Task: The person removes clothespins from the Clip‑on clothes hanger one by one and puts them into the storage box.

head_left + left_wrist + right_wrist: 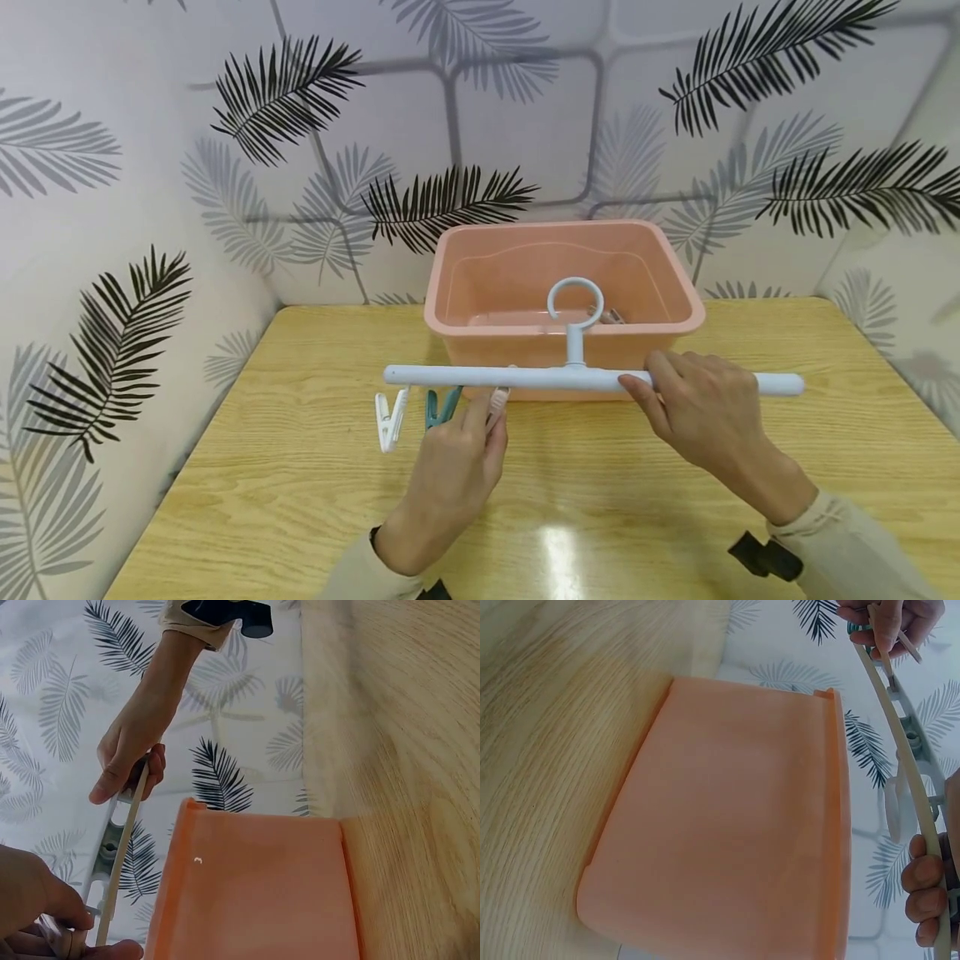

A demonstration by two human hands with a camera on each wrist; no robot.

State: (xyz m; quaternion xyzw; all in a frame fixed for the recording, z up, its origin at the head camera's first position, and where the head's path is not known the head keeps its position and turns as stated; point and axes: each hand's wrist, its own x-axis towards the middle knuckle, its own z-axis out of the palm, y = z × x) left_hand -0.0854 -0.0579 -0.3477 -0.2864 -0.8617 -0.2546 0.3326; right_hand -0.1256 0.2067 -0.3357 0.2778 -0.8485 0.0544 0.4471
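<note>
A pale blue hanger with a round hook is held level above the table, in front of the basin. My right hand grips its bar right of the middle, thumb along the near side. With my left hand I pinch a pale clothespin at the left half of the bar. Just under the bar's left end are a white clothespin and a teal clothespin, the latter partly behind my left hand. In the right wrist view, my left hand pinches at the bar's far end.
A pink basin stands at the back of the wooden table, close to the leaf-patterned wall covering. Inside it, partly hidden by the hook, lie some small pale items. Black straps show on both wrists.
</note>
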